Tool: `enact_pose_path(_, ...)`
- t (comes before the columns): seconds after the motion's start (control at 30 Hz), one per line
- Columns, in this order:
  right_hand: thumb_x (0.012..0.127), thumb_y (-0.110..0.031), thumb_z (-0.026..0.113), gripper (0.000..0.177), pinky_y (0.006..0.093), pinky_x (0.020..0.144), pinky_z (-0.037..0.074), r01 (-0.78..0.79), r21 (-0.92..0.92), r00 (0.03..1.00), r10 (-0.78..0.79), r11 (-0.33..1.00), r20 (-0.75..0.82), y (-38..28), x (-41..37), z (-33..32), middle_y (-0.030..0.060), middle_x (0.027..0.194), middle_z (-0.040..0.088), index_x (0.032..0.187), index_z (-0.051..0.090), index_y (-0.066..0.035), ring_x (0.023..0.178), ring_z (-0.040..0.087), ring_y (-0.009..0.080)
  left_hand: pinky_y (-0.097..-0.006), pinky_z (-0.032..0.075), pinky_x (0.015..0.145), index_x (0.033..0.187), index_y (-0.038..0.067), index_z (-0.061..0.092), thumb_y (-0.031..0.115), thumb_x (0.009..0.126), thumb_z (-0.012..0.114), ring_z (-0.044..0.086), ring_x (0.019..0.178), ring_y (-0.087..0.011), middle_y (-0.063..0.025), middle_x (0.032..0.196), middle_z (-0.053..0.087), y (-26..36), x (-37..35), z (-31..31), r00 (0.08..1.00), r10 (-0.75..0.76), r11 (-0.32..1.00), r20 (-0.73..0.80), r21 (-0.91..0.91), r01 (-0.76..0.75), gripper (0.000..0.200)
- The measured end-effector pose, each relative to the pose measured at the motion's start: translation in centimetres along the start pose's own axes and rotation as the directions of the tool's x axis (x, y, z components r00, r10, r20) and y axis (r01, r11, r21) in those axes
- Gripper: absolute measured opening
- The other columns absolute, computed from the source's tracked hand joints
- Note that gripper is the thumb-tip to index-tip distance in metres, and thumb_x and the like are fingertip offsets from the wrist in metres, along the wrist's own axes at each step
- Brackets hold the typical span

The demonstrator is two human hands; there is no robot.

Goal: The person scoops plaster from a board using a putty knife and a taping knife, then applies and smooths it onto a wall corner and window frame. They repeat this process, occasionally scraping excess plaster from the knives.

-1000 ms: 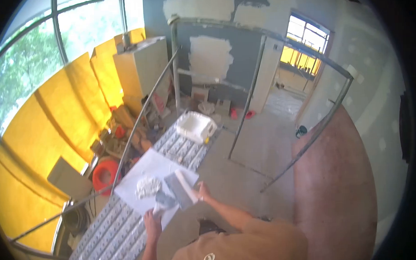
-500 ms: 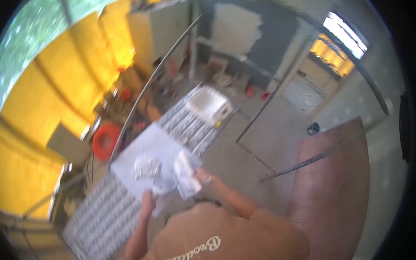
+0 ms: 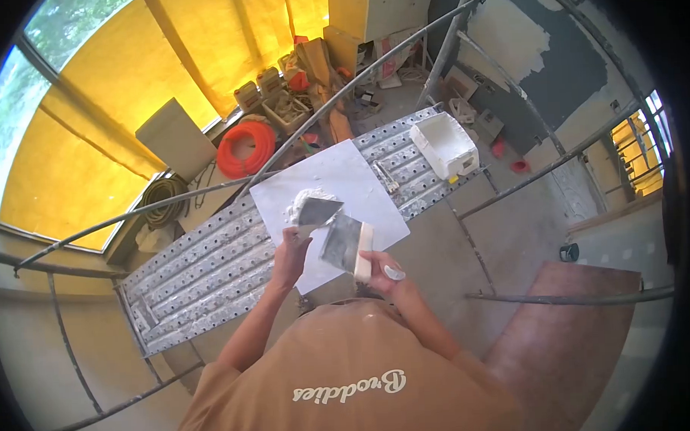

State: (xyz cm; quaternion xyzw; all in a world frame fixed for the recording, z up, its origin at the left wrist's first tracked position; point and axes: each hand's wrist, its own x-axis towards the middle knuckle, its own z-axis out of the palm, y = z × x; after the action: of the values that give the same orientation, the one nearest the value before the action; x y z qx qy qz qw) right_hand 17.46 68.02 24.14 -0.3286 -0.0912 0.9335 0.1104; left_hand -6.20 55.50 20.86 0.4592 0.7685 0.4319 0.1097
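Observation:
My left hand [image 3: 292, 257] is closed on the handle of a putty knife [image 3: 318, 210], whose grey blade lies at the edge of a white powdery heap [image 3: 305, 198]. That heap sits on a white board [image 3: 343, 170] across the metal scaffold plank [image 3: 225, 250]. In my right hand [image 3: 385, 273] is a wide scraper [image 3: 343, 244] with a grey blade and a pale back edge, held above the board's near side. The two blades are close together; whether they touch I cannot tell.
A white tub [image 3: 443, 145] stands on the plank's right end, beside a small whitish tool [image 3: 385, 176]. Scaffold tubes [image 3: 385, 58] surround the plank. Beyond it are an orange hose coil [image 3: 245, 149] and cluttered containers [image 3: 268, 89]. A brown sheet [image 3: 562, 337] lies at right.
The view has turned and sharpened, shifting the board and plank right and up in the frame. Both blades now show clearly, the left one at the heap.

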Motion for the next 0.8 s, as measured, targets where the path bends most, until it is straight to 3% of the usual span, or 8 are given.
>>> enact_pose_path(0.07, 0.09, -0.007, 0.065, 0.041, 0.0409, 0.098, 0.051, 0.021, 0.026, 1.0, -0.022, 0.999, 0.021, -0.2, 2.3, 0.0, 0.0117, 0.118, 0.065, 0.128, 0.052, 0.0, 0.11, 0.064, 0.0257, -0.0488, 0.052, 0.065, 0.114, 0.002, 0.041, 0.011, 0.092, 0.069, 0.066, 0.077, -0.0454, -0.0254, 0.096, 0.068, 1.2, 0.2, -1.3, 0.996, 0.067, 0.996, 0.052, 0.061, -0.07, 0.037)
enact_pose_path(0.17, 0.092, -0.004, 0.062, 0.034, 0.0391, 0.094, 0.054, 0.071, 0.099, 0.997, -0.07, 0.993, -0.009, -2.1, 1.7, 4.0, 0.0116, 0.116, 0.066, 0.125, 0.054, 0.002, 0.104, 0.066, 0.0259, -0.0459, 0.054, 0.066, 0.109, 0.002, 0.048, 0.004, 0.09, 0.065, 0.068, 0.083, -0.0372, -0.0179, 0.103, 0.069, -0.1, 0.3, -1.8, 0.922, 0.381, 0.909, -0.065, 0.21, -0.36, 0.025)
enact_pose_path(0.4, 0.091, -0.007, 0.065, 0.039, 0.0424, 0.09, 0.054, 0.096, 0.192, 0.995, -0.086, 0.977, -0.056, -2.6, 1.7, 4.7, 0.0115, 0.111, 0.066, 0.127, 0.054, 0.0, 0.098, 0.066, 0.0273, -0.042, 0.053, 0.07, 0.104, 0.002, 0.053, 0.006, 0.092, 0.062, 0.064, 0.082, -0.031, -0.0118, 0.106, 0.067, -0.8, 0.6, -4.8, 0.912, 0.411, 0.849, 0.007, 0.362, -0.385, 0.016)
enact_pose_path(0.47, 0.091, -0.006, 0.064, 0.041, 0.0432, 0.093, 0.053, 0.183, 0.266, 0.969, -0.219, 0.946, 0.114, -4.1, 2.1, 2.4, 0.0118, 0.112, 0.065, 0.129, 0.053, 0.0, 0.103, 0.064, 0.0268, -0.0414, 0.052, 0.071, 0.103, 0.002, 0.054, 0.008, 0.092, 0.062, 0.064, 0.085, -0.0294, -0.0109, 0.103, 0.065, -2.3, -0.3, -5.0, 0.888, 0.433, 0.795, 0.152, 0.4, -0.456, 0.015)
enact_pose_path(0.53, 0.093, -0.006, 0.062, 0.037, 0.0415, 0.096, 0.053, 0.186, 0.227, 0.964, -0.222, 0.956, 0.147, -4.8, 1.3, 2.7, 0.0117, 0.116, 0.065, 0.129, 0.053, 0.0, 0.106, 0.065, 0.0245, -0.0406, 0.052, 0.071, 0.104, 0.003, 0.055, 0.008, 0.091, 0.062, 0.064, 0.086, -0.0286, -0.0106, 0.1, 0.064, -2.1, -1.2, -5.1, 0.925, 0.366, 0.851, 0.103, 0.366, -0.377, 0.016)
enact_pose_path(0.6, 0.092, -0.008, 0.063, 0.048, 0.0381, 0.097, 0.052, 0.445, -0.189, 0.891, -0.411, 0.876, 0.194, -4.9, -0.4, 4.0, 0.0092, 0.123, 0.06, 0.137, 0.047, -0.001, 0.111, 0.061, 0.021, -0.0399, 0.052, 0.071, 0.105, 0.003, 0.055, 0.007, 0.089, 0.062, 0.064, 0.087, -0.0278, -0.0103, 0.098, 0.064, -1.6, -1.3, -5.8, 0.953, 0.297, 0.896, 0.06, 0.328, -0.3, 0.017)
enact_pose_path(0.63, 0.092, -0.009, 0.065, 0.055, 0.0356, 0.099, 0.051, 0.442, -0.289, 0.895, -0.397, 0.849, 0.201, -5.3, -0.7, 3.4, 0.0073, 0.127, 0.055, 0.141, 0.042, -0.003, 0.115, 0.058, 0.0184, -0.0403, 0.051, 0.071, 0.107, 0.003, 0.056, 0.006, 0.088, 0.062, 0.063, 0.089, -0.0276, -0.0101, 0.098, 0.063, -0.9, -1.0, -6.5, 0.954, 0.296, 0.886, 0.05, 0.357, -0.294, 0.02)
enact_pose_path(0.8, 0.093, -0.021, 0.068, 0.052, 0.031, 0.088, 0.054, 0.323, -0.338, 0.945, -0.323, 0.884, 0.056, -7.6, -0.3, -0.6, 0.004, 0.113, 0.062, 0.138, 0.048, -0.003, 0.103, 0.062, 0.0153, -0.0403, 0.05, 0.079, 0.111, 0.004, 0.057, 0.004, 0.083, 0.061, 0.061, 0.098, -0.0259, -0.0087, 0.1, 0.063, 0.3, 1.8, -9.7, 0.952, 0.301, 0.811, 0.059, 0.509, -0.288, 0.029)
